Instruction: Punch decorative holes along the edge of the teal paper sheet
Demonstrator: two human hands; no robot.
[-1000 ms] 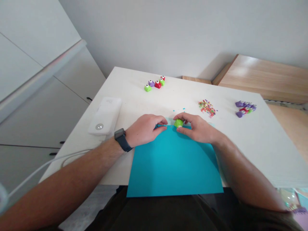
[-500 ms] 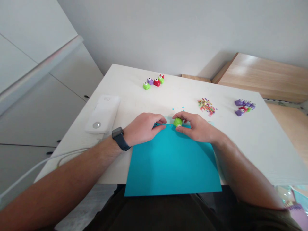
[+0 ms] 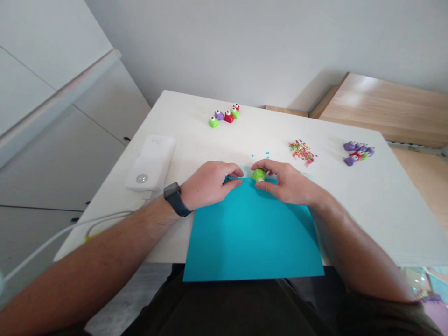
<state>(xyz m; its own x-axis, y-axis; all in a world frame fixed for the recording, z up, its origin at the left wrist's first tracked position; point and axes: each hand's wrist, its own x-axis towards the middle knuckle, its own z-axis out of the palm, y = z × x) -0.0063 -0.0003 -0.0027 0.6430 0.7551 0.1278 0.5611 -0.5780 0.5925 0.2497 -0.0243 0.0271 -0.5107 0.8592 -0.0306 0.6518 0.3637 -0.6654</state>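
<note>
My right hand [image 3: 285, 184] is shut on a small green craft punch [image 3: 259, 175], pinching it at the far edge of a teal paper sheet [image 3: 252, 233]. The punch's jaw is hidden by my fingers. My left hand [image 3: 208, 185] grips that same edge a little to the left, next to the punch. A dark smartwatch [image 3: 175, 198] sits on my left wrist. Tiny teal paper bits [image 3: 259, 155] lie on the white table [image 3: 367, 200] just beyond the sheet.
Several small green, red and purple punches [image 3: 224, 115] stand at the table's far side. To the right are a pile of coloured paper cutouts [image 3: 301, 152] and a purple and red punch group [image 3: 357, 153]. A white corded device [image 3: 150, 162] lies left of my hands.
The whole scene has shifted slightly upward in view as my head moved. My hands and the green punch stay at the paper's far edge.
</note>
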